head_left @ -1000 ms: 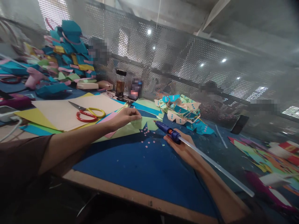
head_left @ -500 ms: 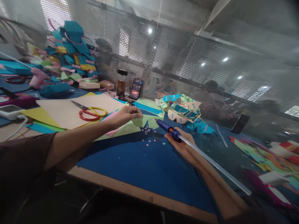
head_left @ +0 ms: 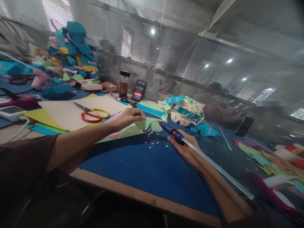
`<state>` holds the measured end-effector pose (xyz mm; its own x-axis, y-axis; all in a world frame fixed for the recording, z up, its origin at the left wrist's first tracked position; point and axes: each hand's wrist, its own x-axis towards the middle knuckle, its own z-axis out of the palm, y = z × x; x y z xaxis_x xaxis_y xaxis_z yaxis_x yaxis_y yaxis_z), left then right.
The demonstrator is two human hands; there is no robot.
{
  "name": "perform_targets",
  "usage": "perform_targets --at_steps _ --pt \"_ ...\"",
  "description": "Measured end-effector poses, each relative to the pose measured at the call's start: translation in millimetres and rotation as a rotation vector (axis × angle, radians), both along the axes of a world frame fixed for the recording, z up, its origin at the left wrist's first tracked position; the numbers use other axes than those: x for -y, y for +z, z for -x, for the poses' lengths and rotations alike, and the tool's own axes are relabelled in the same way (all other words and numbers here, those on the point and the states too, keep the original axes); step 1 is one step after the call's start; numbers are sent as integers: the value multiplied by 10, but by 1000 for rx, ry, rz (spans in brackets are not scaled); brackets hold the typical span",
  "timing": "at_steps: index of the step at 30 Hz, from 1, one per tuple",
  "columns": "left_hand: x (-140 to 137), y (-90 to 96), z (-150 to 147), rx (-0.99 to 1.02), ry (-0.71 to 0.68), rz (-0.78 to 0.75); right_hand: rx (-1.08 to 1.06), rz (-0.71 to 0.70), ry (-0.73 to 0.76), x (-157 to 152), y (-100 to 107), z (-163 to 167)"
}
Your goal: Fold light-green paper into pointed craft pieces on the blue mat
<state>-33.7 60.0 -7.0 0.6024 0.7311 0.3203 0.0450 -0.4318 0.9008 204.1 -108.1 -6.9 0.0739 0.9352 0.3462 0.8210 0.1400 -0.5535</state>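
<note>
- Pinching the green cutout [head_left: 155, 124], the left hand [head_left: 129, 116] has thumb and finger closed on it, mid-table.
- Over on the right, the right hand [head_left: 184, 146] is wrapped around the glue gun [head_left: 171, 131], tip pointing far and left, right by the cutout; contact, I can't tell!
- Out the gun's back runs a glue stick [head_left: 217, 167], slanting near and right.
- Just nearer than the cutout, pink squares [head_left: 149, 133] dot the blue table [head_left: 142, 174].
- Scissors [head_left: 96, 115] lie left on cream paper [head_left: 60, 109]; a dotted paper pile [head_left: 186, 115] sits far right of the cutout.
</note>
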Motion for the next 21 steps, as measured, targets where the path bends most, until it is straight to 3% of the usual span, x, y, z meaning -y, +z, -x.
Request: perform_targets --at_steps 21 --pt "-116 -59 1 -13 -16 -16 30 -70 10 3 3 -15"
